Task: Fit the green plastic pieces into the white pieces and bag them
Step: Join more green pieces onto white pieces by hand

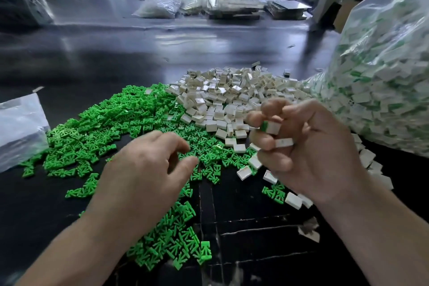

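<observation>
A wide heap of green plastic pieces (111, 123) covers the dark table in front of me. Behind it lies a pile of white pieces (232, 97). My left hand (141, 174) hovers over the green heap with relaxed, slightly curled fingers and nothing in it. My right hand (308, 146) is raised above the table's right side, its fingers curled round a white piece with a green piece in it (270, 126). A second white piece (284, 142) sits lower in the same hand.
A big clear bag (383, 81) full of fitted white-and-green pieces stands at the right. A flat plastic bag (21, 127) lies at the left. Loose white pieces (293, 201) lie near my right wrist. More bags and clutter (160, 4) sit on the far table.
</observation>
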`<state>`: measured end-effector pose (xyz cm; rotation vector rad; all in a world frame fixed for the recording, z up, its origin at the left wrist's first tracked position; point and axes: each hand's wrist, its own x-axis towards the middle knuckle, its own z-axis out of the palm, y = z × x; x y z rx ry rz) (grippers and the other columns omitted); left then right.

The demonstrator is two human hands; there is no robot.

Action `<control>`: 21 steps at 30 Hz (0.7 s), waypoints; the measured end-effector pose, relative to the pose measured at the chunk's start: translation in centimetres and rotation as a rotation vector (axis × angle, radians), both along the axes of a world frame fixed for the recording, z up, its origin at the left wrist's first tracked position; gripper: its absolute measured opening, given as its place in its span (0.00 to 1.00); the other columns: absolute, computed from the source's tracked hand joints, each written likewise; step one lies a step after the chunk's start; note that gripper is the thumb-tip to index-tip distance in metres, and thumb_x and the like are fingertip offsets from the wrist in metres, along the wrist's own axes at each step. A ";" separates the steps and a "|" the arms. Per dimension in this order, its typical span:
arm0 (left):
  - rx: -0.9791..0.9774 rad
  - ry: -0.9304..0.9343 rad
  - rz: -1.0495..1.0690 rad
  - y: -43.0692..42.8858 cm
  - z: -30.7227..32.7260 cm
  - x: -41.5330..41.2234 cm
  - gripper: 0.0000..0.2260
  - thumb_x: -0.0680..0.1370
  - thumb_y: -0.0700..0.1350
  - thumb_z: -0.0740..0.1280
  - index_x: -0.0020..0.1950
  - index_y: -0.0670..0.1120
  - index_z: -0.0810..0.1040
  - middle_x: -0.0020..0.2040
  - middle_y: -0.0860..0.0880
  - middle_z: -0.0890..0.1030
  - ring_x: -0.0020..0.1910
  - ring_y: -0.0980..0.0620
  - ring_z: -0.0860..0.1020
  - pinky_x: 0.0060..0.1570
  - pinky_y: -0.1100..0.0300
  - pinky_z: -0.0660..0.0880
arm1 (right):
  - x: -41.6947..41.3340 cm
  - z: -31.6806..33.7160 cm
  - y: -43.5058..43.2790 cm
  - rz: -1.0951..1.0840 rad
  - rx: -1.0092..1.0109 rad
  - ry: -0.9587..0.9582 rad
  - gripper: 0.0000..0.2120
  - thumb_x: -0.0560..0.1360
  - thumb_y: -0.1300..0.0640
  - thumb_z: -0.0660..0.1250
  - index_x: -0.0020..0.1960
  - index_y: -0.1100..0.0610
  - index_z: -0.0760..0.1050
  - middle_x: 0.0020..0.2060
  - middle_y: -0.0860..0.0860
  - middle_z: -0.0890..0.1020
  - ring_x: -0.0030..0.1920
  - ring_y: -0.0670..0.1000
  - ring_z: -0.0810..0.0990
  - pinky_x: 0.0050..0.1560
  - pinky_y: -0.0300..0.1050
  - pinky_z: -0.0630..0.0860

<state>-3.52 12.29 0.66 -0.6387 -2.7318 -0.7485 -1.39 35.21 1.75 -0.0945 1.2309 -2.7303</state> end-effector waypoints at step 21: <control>-0.351 0.106 -0.149 1.3 -2.6 -0.6 0.05 0.73 0.54 0.70 0.44 0.54 0.83 0.38 0.56 0.78 0.38 0.51 0.77 0.39 0.51 0.75 | 0.2 -1.9 -1.6 -0.048 2.114 0.280 0.10 0.79 0.46 0.60 0.53 0.50 0.76 0.39 0.47 0.80 0.41 0.51 0.79 0.39 0.45 0.77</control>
